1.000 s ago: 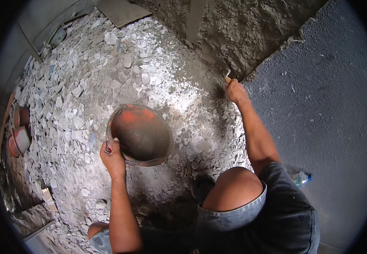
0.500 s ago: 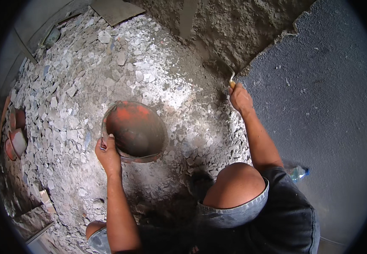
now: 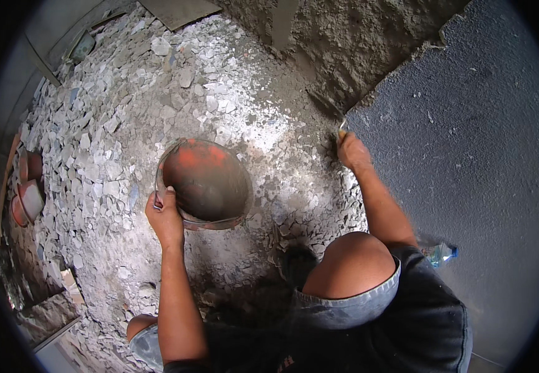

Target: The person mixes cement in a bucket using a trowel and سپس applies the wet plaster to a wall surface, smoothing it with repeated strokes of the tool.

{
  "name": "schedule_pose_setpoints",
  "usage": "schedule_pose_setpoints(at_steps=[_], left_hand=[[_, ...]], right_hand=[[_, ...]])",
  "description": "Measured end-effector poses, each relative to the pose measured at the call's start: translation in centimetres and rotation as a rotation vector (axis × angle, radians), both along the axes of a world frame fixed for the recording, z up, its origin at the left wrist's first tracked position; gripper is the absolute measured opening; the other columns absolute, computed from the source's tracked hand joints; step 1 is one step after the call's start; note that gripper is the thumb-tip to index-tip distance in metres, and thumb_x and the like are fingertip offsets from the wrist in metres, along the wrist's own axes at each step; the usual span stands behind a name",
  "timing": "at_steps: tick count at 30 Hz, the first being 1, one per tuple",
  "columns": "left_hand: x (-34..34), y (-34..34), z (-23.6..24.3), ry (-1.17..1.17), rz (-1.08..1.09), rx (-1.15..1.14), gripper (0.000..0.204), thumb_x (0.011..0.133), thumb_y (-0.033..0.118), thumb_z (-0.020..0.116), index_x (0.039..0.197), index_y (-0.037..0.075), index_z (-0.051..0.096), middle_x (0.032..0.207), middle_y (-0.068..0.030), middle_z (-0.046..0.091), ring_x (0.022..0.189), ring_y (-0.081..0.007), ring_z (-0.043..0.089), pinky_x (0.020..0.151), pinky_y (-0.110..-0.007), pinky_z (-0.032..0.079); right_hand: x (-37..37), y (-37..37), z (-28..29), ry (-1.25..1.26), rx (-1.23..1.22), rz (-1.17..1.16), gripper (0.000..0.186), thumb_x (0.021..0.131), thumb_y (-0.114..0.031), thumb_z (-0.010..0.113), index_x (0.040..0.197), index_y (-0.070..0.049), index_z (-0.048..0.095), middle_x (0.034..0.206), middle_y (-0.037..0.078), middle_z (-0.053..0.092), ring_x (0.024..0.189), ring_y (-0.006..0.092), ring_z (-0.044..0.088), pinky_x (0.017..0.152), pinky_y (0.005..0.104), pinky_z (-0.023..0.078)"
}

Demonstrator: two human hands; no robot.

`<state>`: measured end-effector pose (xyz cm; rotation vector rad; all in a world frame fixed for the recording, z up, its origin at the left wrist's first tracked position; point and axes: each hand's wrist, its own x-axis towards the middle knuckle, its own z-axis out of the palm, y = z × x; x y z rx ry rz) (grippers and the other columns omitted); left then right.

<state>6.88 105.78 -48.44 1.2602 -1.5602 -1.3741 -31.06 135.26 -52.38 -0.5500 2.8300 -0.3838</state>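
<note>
My left hand [image 3: 165, 217] is closed on the near left rim of a round bucket [image 3: 210, 180], the thumb over its edge. The bucket's mouth faces up toward me; its inside is smeared grey with orange showing through. My right hand [image 3: 353, 151] is wrapped round the yellowish handle of a trowel [image 3: 343, 126]. The trowel's bent metal neck runs up to a dark blade, which lies by the rough wet mortar [image 3: 369, 50] near the corner of the dark grey surface. The blade is hard to tell from the mortar behind it.
Broken rubble [image 3: 95, 168] covers the ground to the left. A dark grey rough surface [image 3: 468, 149] rises along the right, with a clear plastic bottle [image 3: 442, 254] by my right arm. Reddish containers [image 3: 31, 200] stand at far left; a flat board [image 3: 179, 12] lies at the top.
In the picture the bucket and my left hand sit slightly higher and further right. The trowel's blade has shifted and shows more plainly, and my right hand is a little lower.
</note>
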Motion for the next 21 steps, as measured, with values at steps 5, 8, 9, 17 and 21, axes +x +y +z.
schedule_pose_setpoints(at_steps=[5,8,9,17,21], left_hand=[[1.0,0.6,-0.2,-0.081,0.006,-0.025,0.024,0.1,0.02,0.069,0.088,0.0,0.063,0.078,0.0018,0.056,0.073,-0.0095,0.046,0.068,-0.029,0.041],[0.5,0.9,-0.5,-0.044,0.015,-0.044,0.025,0.101,0.021,0.069,0.088,0.0,0.063,0.079,0.0011,0.057,0.074,-0.0101,0.047,0.069,-0.03,0.041],[0.7,0.9,-0.7,-0.044,-0.006,-0.034,0.025,0.101,0.021,0.069,0.089,0.0,0.063,0.079,0.0008,0.057,0.074,-0.0103,0.047,0.069,-0.03,0.041],[-0.4,1.0,0.0,-0.003,-0.006,0.011,0.023,0.102,0.019,0.068,0.089,0.001,0.063,0.081,0.0006,0.059,0.075,-0.0106,0.048,0.07,-0.03,0.042],[2.3,-0.3,-0.8,-0.1,0.018,-0.036,0.023,0.102,0.019,0.069,0.088,0.001,0.063,0.081,0.0006,0.058,0.075,-0.0098,0.048,0.069,-0.03,0.041]], right_hand=[[1.0,-3.7,-1.7,-0.219,-0.13,0.118,0.052,0.102,-0.038,0.055,0.119,0.01,0.064,0.118,0.038,0.067,0.118,0.0495,0.064,0.103,0.0532,0.049],[-3.5,-6.5,-2.7,-0.044,-0.133,-0.033,0.052,0.101,-0.038,0.053,0.117,0.01,0.067,0.12,0.038,0.067,0.119,0.0491,0.064,0.103,0.0524,0.05],[-4.2,-7.4,-2.8,-0.059,-0.061,0.052,0.051,0.101,-0.037,0.053,0.119,0.01,0.066,0.12,0.038,0.066,0.119,0.0492,0.064,0.103,0.0521,0.05],[-5.9,-11.1,-4.1,-0.125,-0.124,0.17,0.042,0.101,-0.034,0.054,0.108,0.003,0.07,0.11,0.032,0.071,0.107,0.0442,0.069,0.091,0.0502,0.054],[0.8,-13.0,-1.0,-0.168,-0.166,0.347,0.041,0.102,-0.038,0.058,0.115,0.001,0.065,0.107,0.032,0.07,0.105,0.0474,0.068,0.093,0.0522,0.053]])
